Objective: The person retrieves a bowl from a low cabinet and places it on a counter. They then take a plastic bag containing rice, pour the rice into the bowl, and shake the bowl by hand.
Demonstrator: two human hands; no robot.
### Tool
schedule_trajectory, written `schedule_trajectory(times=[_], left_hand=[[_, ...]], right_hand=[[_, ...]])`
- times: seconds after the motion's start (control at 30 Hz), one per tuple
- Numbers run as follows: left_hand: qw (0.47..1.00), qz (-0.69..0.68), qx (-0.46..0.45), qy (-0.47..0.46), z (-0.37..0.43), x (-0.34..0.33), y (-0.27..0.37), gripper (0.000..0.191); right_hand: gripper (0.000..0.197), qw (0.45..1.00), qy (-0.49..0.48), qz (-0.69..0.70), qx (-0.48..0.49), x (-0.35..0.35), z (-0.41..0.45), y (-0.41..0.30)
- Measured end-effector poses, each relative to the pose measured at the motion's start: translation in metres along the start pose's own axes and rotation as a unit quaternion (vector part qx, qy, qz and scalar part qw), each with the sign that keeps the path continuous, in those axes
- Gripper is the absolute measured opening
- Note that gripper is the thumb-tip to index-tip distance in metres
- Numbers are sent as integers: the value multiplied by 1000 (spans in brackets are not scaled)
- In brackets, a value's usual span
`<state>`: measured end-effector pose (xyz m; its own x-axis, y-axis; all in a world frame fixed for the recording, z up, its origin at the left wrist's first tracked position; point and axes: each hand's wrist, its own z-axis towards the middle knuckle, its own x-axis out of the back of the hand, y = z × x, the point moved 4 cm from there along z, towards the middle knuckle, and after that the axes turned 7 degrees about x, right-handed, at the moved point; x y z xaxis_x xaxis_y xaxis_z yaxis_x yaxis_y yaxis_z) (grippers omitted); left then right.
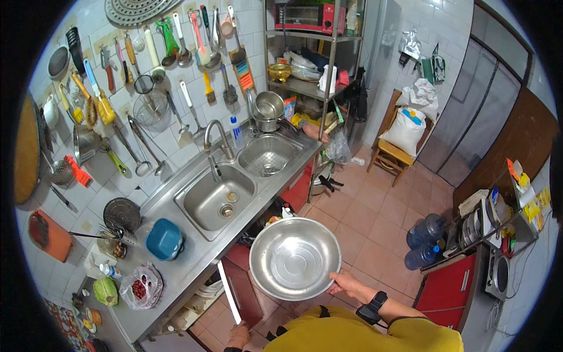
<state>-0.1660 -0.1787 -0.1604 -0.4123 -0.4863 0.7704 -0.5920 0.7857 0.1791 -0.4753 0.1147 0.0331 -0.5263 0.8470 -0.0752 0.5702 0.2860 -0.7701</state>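
Observation:
My right hand grips the rim of a wide stainless steel basin, thumb on top. The basin is held over the floor in front of my body, its inside facing up with nothing in it. Low in the picture, my left hand is at the near end of an open red cabinet door, with fingers around its edge. That door swings out from under the steel counter, and its pale edge faces me. Shelves with dishes show inside the cabinet.
A double sink with a tap is set in the counter. Along it stand a blue plastic basin, a bag of red fruit and a cabbage. Water jugs and a wooden chair stand on the tiled floor.

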Motion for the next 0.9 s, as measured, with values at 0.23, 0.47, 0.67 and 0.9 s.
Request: schedule_trajectory(times=[0.23, 0.47, 0.67, 0.9], left_hand=[[995, -35, 90, -25, 7, 26, -75, 43], [994, -36, 94, 39, 28, 26, -84, 42], [990, -9, 55, 132, 38, 28, -48, 44], [997, 10, 42, 70, 33, 86, 89, 53]], right_hand=[[39, 1000, -5, -2, 22, -14, -15, 9], [40, 999, 14, 14, 36, 6, -27, 44], [41, 998, 48, 43, 23, 33, -33, 55], [33, 991, 55, 112, 56, 73, -25, 37]])
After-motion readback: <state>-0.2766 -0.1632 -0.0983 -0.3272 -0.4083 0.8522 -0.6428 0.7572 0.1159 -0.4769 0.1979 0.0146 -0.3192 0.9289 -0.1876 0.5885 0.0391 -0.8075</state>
